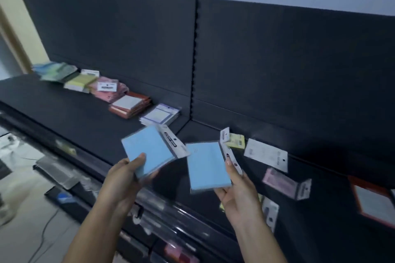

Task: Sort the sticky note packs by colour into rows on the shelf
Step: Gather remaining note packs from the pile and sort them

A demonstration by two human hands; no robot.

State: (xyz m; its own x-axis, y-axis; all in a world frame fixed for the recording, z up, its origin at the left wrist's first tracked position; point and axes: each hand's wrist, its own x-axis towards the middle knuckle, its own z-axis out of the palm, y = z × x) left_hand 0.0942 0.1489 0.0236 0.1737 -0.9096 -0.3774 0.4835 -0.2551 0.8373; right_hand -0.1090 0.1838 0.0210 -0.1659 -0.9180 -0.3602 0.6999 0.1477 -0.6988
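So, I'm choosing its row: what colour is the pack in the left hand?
Light blue: the pack in the left hand, head view.

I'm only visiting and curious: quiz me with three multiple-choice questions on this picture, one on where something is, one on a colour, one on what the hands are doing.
1. Where is the row of stacked packs?
A. on the floor
B. on the shelf, at left against the back panel
C. on a chair

2. What colour are the held packs?
A. pink
B. yellow
C. blue

3. What are the hands doing?
A. each holds one pack
B. both are empty
C. both grip one pack

1 B: the stacks line the panel's foot.
2 C: left pack and right pack both show blue faces.
3 A: left hand grips one, right hand the other.
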